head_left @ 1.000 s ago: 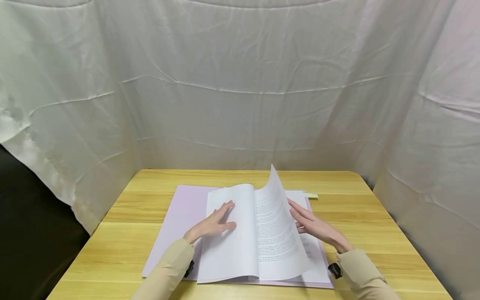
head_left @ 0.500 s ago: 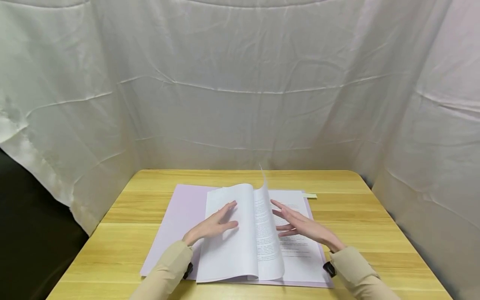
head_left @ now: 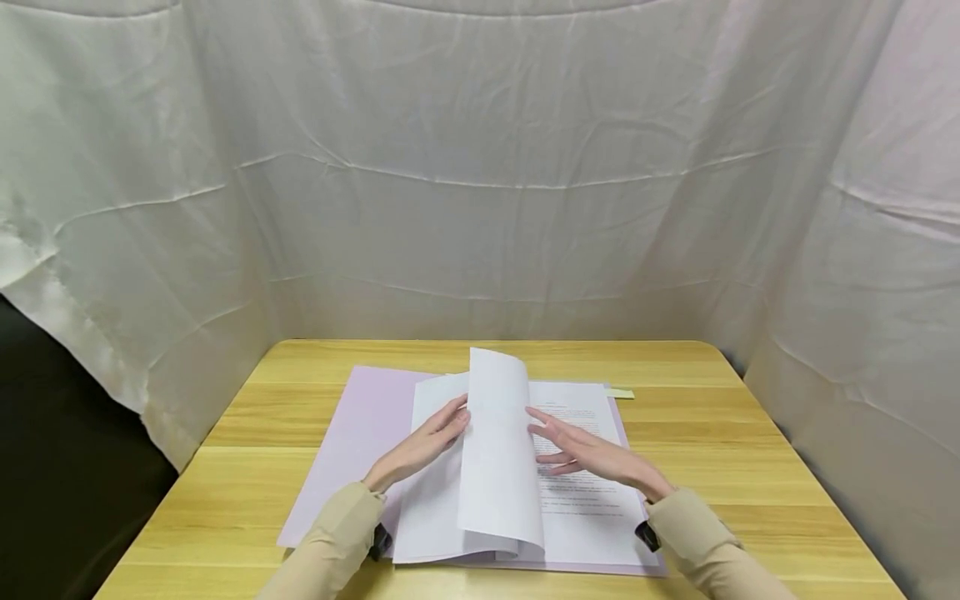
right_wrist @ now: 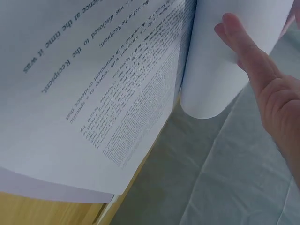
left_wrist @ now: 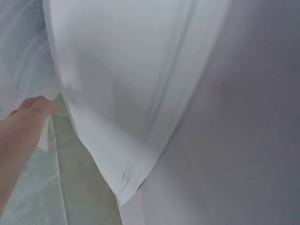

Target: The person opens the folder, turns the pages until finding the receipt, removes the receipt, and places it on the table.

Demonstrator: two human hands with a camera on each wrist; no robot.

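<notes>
A white page stands curled up over the middle of an opened stack of printed sheets, its blank side showing. Under the stack lies a pale lilac folder. My left hand is over the left sheets, fingertips right at the raised page's left edge. My right hand has its fingers extended and spread, with the tips against the page's right side. In the right wrist view, the straight fingers of that hand lie along the curved page. Lines of print show on the right-hand sheet.
A light wooden table carries the folder. A pale yellow tab sticks out at the stack's upper right. Grey-white cloth hangs behind and at both sides, with a dark area at the lower left.
The raised page has swung from right to left, from its printed side to its blank side. My right hand has moved left with it. My left thumb has drawn closer to the fingers.
</notes>
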